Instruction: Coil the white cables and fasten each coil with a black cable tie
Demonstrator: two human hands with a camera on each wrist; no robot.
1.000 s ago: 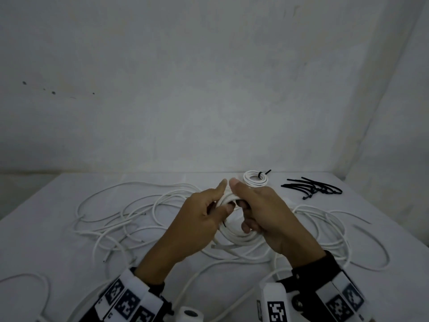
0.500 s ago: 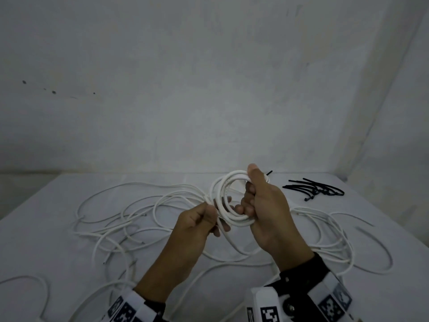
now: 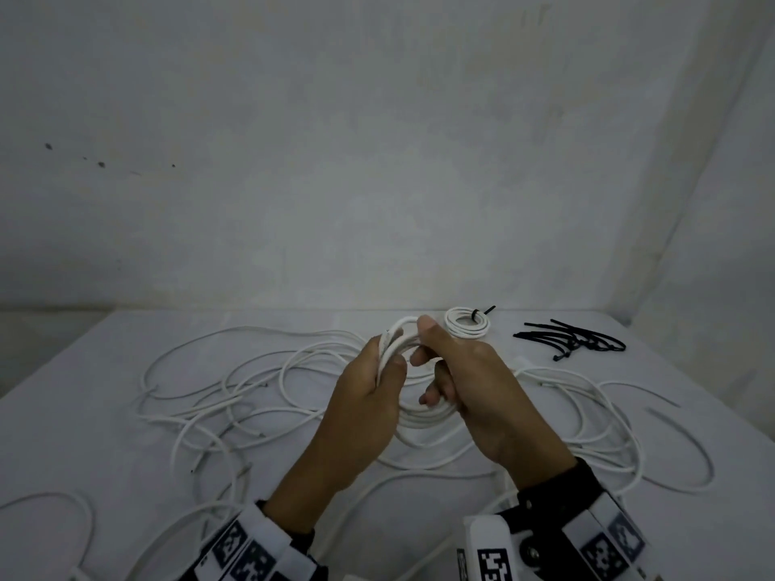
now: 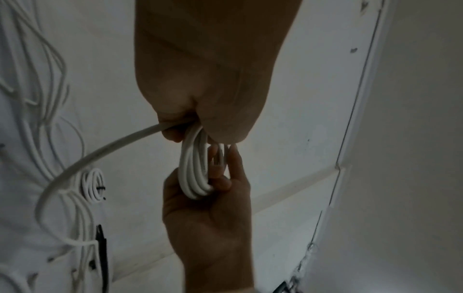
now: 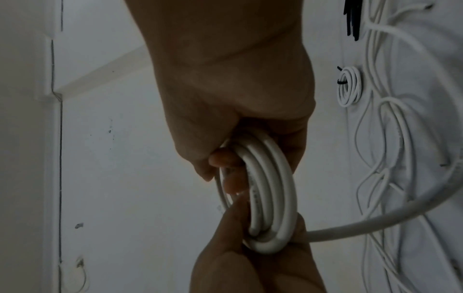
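Observation:
A half-wound coil of white cable is held above the table between both hands. My left hand grips its left side, thumb and fingers curled round the strands. My right hand pinches the far and right side, thumb on top, fingers through the loop. A loose tail runs from the coil down to the table. A finished small coil with a black tie round it lies behind the hands. A pile of black cable ties lies at the back right.
Several loose white cables sprawl over the white table left of the hands, and more loops lie to the right. Grey walls close off the back and right side.
Half a second ago my left hand was lower, drawing cable toward the upright coil. It has come back up and now grips the coil's left side; the coil sits a little lower.

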